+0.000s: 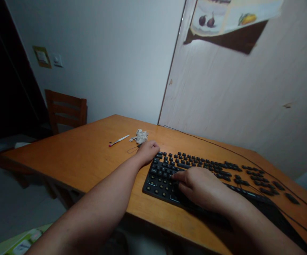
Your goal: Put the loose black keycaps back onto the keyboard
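Note:
A black keyboard [156, 191] lies along the front edge of the wooden table. Keycaps sit on part of its left end, while bare switches show along the rows closest to me. My right hand [200, 184] is over the keyboard, fingers bent together, with the index fingertip at a keycap [174, 176]. Past the keyboard's far left corner rests my left hand [148, 151], its fingers curled closed; whatever is in them is hidden. Many loose black keycaps [192, 159] are laid out in rows on the table behind the keyboard.
A crumpled grey cloth [140, 136] and a white pen-like stick [121, 139] with a red end lie on the table [97, 156] beyond my left hand. A thin black cable [212, 140] runs along the back. A wooden chair [66, 108] stands at the far left.

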Tool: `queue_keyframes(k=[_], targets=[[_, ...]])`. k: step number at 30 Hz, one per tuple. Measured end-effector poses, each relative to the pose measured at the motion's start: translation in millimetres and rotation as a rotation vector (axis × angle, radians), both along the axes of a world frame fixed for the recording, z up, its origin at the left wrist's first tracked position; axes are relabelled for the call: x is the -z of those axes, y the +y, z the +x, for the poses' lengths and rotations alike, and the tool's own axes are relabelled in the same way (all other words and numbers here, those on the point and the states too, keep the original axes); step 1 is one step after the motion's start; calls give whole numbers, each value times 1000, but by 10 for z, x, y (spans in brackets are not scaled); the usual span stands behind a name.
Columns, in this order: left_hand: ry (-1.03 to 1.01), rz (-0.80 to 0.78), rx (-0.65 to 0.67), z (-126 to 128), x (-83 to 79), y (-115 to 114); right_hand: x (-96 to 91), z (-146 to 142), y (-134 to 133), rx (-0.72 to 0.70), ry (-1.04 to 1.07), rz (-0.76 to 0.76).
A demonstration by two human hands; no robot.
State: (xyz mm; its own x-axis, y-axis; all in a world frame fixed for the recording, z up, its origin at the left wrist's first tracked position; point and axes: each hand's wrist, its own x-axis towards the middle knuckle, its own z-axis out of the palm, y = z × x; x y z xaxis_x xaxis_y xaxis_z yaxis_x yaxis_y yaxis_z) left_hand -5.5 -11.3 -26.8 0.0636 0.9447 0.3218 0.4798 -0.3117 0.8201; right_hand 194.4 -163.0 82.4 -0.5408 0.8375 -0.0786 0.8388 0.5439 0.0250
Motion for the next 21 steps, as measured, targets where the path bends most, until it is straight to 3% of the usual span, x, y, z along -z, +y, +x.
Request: queue_keyframes(k=[21], targets=[[-91, -30, 36, -5, -21, -13, 73, -13, 61, -77, 127, 26]])
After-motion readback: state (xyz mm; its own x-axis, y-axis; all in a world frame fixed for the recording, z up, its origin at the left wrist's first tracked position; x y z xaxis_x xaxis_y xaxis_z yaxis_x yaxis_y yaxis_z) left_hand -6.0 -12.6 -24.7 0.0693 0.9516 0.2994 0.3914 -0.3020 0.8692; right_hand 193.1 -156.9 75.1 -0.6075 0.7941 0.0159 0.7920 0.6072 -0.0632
